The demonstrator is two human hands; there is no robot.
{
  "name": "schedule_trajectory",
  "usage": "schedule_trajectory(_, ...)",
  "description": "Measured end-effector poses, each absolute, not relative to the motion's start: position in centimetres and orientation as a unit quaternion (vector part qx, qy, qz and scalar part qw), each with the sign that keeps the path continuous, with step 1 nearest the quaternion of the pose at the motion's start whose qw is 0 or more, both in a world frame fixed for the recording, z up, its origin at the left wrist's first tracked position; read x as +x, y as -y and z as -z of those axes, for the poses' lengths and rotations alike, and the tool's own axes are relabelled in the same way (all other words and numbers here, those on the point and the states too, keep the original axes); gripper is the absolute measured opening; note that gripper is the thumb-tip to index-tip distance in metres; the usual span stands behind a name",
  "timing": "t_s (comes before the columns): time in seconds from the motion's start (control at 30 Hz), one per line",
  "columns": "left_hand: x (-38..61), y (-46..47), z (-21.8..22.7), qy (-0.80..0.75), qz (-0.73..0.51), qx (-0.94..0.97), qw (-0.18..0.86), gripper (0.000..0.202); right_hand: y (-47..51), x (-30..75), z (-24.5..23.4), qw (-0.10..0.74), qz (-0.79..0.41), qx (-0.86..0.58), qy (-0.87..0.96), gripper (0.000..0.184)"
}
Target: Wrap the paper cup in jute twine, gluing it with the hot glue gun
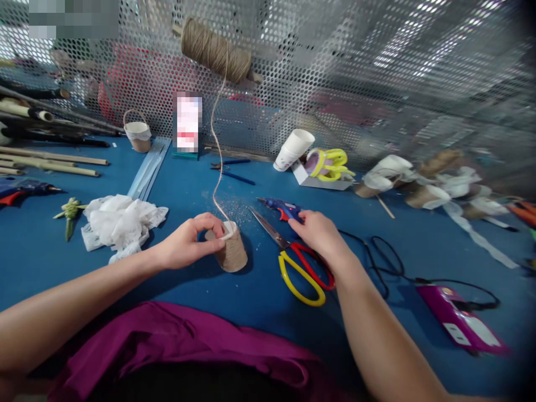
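Note:
My left hand [196,240] pinches the rim of a small twine-wrapped paper cup [233,252], which rests a little tilted on the blue table. A strand of twine [214,128] runs from the cup up to a big spool [215,51] hung on the mesh. My right hand [316,231] is closed round the handle of a blue glue gun [278,206], its nozzle pointing left. Scissors [288,245] with one red and one yellow handle lie open under my right wrist, between the cup and that hand.
White lace [121,223] lies left, near a finished-looking basket [138,135] and sticks [54,162]. White cups [293,148] stand beside a box of yellow-edged tape [326,167]. The glue gun's cord [377,262] reaches a purple power strip [463,318]. Perforated metal [352,84] closes off the back.

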State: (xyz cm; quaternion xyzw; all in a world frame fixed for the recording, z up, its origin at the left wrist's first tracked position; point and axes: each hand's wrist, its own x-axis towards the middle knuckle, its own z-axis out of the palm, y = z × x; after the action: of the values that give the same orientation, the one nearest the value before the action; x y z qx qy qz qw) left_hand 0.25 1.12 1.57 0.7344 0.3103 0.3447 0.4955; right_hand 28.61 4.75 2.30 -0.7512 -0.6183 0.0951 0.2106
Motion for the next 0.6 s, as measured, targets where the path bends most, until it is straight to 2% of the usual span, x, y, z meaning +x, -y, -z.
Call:
schedule_trajectory(0.1, 0.2, -1.2, -1.4, -0.313, -0.338, 0.736, 0.496, 0.009, -5.7, 29.3, -1.1, 0.208, -0.121, -0.758, 0.606, 0.025)
schedule_trajectory(0.27, -0.1, -1.8, -1.5, -0.312, -0.325, 0.737, 0.505, 0.010, -5.3, 28.7, -1.6, 0.266, -0.167, -0.762, 0.567, 0.013)
schedule_trajectory(0.33, -0.4, -2.1, -1.4, -0.301, -0.315, 0.732, 0.524, 0.011, -4.1, 28.1, -2.5, 0.301, -0.196, -0.745, 0.562, 0.020)
schedule_trajectory(0.4, -0.6, -2.6, -1.4, -0.287, -0.299, 0.725, 0.550, 0.011, -2.4, 27.4, -3.6, 0.339, -0.243, -0.712, 0.565, 0.028)
schedule_trajectory(0.47, -0.9, -2.9, -1.3, -0.276, -0.281, 0.718, 0.575, 0.012, -0.5, 26.5, -4.6, 0.378, -0.351, -0.653, 0.555, 0.024)
schedule_trajectory(0.53, -1.1, -3.1, -1.3, -0.266, -0.274, 0.710, 0.591, 0.014, 1.4, 25.4, -5.5, 0.382, -0.436, -0.600, 0.551, 0.020)
schedule_trajectory(0.6, -1.2, -3.3, -1.3, -0.260, -0.270, 0.703, 0.604, 0.016, 2.8, 24.4, -5.9, 0.368, -0.460, -0.569, 0.574, 0.020)
